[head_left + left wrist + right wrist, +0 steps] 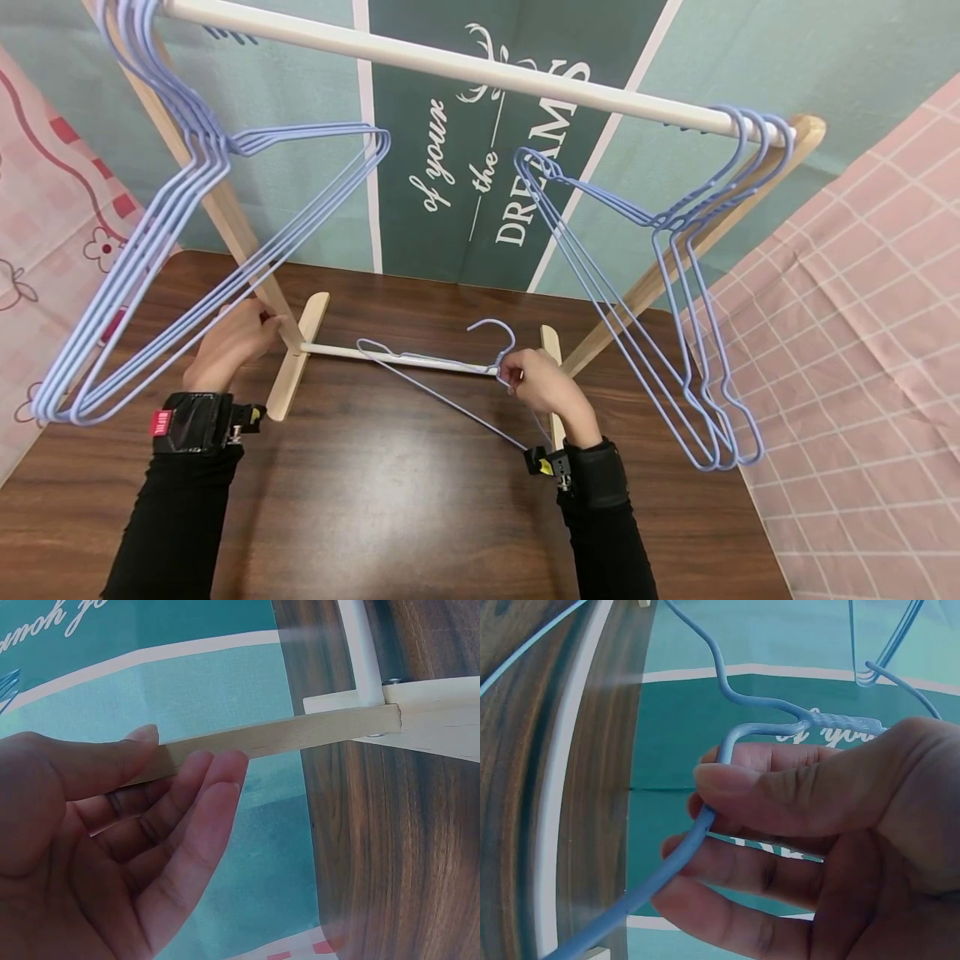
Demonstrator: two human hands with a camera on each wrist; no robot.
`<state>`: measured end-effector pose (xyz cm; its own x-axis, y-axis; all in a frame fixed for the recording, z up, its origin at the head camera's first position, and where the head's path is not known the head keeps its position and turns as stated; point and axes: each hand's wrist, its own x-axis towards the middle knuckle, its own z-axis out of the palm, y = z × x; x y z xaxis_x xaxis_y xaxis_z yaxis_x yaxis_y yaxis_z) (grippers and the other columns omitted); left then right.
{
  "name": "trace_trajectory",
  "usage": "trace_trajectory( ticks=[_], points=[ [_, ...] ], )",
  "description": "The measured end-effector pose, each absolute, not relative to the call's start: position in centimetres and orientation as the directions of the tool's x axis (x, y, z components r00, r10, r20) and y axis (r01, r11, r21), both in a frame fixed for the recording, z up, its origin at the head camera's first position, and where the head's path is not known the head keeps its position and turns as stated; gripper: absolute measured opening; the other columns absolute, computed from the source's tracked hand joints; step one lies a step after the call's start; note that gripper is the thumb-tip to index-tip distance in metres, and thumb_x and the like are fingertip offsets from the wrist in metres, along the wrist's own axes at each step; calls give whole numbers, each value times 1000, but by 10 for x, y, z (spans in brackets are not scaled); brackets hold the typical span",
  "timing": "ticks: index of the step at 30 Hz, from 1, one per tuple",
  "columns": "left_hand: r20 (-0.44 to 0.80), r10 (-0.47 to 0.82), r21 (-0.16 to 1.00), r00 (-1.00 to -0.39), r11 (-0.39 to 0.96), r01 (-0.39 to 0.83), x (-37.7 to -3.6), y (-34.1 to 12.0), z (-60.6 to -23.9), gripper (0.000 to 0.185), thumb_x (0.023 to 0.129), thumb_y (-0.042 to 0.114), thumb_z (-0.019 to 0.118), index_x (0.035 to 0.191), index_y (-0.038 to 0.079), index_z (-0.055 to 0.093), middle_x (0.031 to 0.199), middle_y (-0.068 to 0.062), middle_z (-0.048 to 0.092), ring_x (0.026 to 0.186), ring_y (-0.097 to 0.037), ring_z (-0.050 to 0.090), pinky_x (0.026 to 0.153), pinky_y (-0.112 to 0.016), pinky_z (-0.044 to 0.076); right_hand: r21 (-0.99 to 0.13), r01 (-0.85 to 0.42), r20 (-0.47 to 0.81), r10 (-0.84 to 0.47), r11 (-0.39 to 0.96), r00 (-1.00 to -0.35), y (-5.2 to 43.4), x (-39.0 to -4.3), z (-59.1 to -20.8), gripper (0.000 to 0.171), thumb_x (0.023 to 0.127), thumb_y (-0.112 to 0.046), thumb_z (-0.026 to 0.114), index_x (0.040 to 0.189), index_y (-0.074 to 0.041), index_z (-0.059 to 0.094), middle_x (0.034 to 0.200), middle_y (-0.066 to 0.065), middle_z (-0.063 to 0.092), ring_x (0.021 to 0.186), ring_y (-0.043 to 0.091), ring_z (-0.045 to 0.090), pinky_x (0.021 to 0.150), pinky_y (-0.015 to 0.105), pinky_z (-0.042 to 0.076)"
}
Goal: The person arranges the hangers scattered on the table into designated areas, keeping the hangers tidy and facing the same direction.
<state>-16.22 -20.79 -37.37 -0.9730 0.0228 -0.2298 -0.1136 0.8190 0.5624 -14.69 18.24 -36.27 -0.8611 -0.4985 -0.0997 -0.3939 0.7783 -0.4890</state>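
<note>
In the head view my left hand (234, 340) is at the lower part of the rack's left wooden post (227, 215). The left wrist view shows thumb and fingers pinching that post (277, 739) on its two faces. My right hand (546, 385) holds a light-blue wire hanger (513, 337) low between the posts, its hook upward. Seen from the right wrist, thumb and index finger pinch the hanger's shoulder wire (630, 900) just beside the twisted neck. The hanger overlaps the rack's low white rod (337, 353) in the head view.
Several blue hangers (206, 150) hang at the left end of the white top rail (450, 54); 3 more hangers (663, 221) hang at its right end. Wooden feet (288, 387) stand on the brown table (360, 500). A green lettered backdrop (450, 233) is behind.
</note>
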Motion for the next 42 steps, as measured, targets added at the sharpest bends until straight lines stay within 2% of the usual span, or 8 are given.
trace_trajectory(
  ticks=[10,17,21,29,34,42],
  points=[
    [-232,30,565,-972,818,-110,-162,-208,-374,33,97,23,37,84,-1,55,62,-6,46,52,-18,35,50,-31,27,-500,-354,-92,-455,790,-886,186,-144,-349,22,67,12,53,70,-9,58,65,-1,55,61,10,49,58,27,40],
    [-217,27,566,-976,818,-103,-161,-208,-374,32,97,23,38,84,-1,55,63,-6,47,53,-18,36,51,-31,27,-525,-331,-93,-439,784,-894,187,-144,-339,21,69,13,52,72,-7,59,65,3,57,60,10,49,58,26,41],
    [-222,23,569,-975,815,-110,-161,-208,-374,33,97,23,38,85,-2,56,64,-7,48,53,-18,37,51,-31,27,-511,-331,-85,-430,793,-899,187,-144,-333,20,69,12,53,72,-7,59,64,1,56,59,10,49,59,26,41],
    [-230,36,581,-973,807,-107,-161,-207,-375,37,97,23,39,101,-9,56,74,-14,58,57,-20,45,52,-31,31,-494,-336,-55,-414,802,-909,193,-143,-321,20,70,12,55,74,-7,62,66,1,56,63,12,51,61,29,41],
    [-228,38,580,-973,808,-104,-161,-207,-374,36,97,22,38,101,-9,56,74,-14,58,58,-20,45,52,-31,32,-493,-336,-47,-410,803,-911,198,-143,-316,21,72,11,53,76,-8,62,69,1,57,63,13,50,60,29,40],
    [-236,28,569,-971,814,-114,-162,-208,-374,32,97,22,38,86,-2,56,64,-7,49,53,-18,37,51,-31,28,-485,-358,0,-409,798,-912,208,-144,-309,24,70,13,50,75,-6,64,65,0,57,58,12,50,56,28,41]
  ],
)
